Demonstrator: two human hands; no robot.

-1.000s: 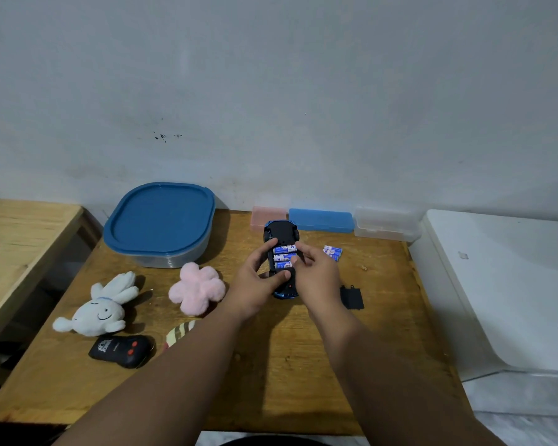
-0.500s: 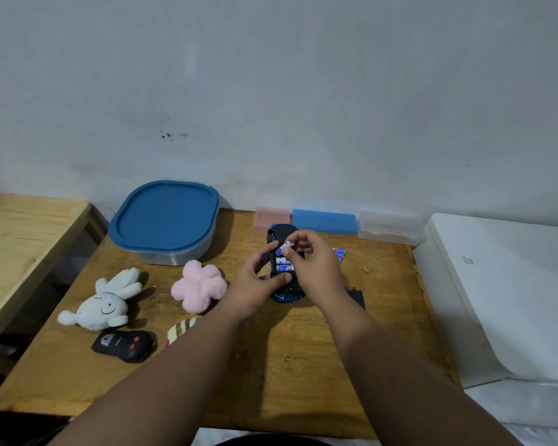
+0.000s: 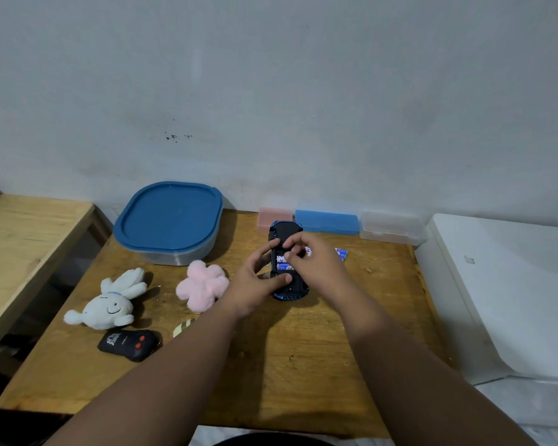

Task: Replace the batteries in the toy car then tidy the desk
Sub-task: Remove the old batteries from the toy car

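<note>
The blue toy car (image 3: 286, 232) lies upside down on the wooden desk (image 3: 303, 365), its battery bay open with two blue-white batteries (image 3: 283, 264) showing inside. My left hand (image 3: 255, 281) grips the car's left side, thumb across its underside. Just over the bay, my right hand (image 3: 316, 265) pinches one battery (image 3: 307, 251) between its fingertips. More loose batteries (image 3: 342, 253) rest on the desk to the right of that hand.
A blue-lidded container (image 3: 168, 220) stands at the back left. A white bunny plush (image 3: 107, 304), pink flower plush (image 3: 203, 284), black remote (image 3: 128, 344) and a striped item (image 3: 182, 328) lie left. Pink (image 3: 273, 217), blue (image 3: 326, 222) and clear cases (image 3: 390, 228) line the wall.
My right hand has pulled one battery up out of the car's bay and now holds it slightly to the right. The left hand keeps its grip on the car.
</note>
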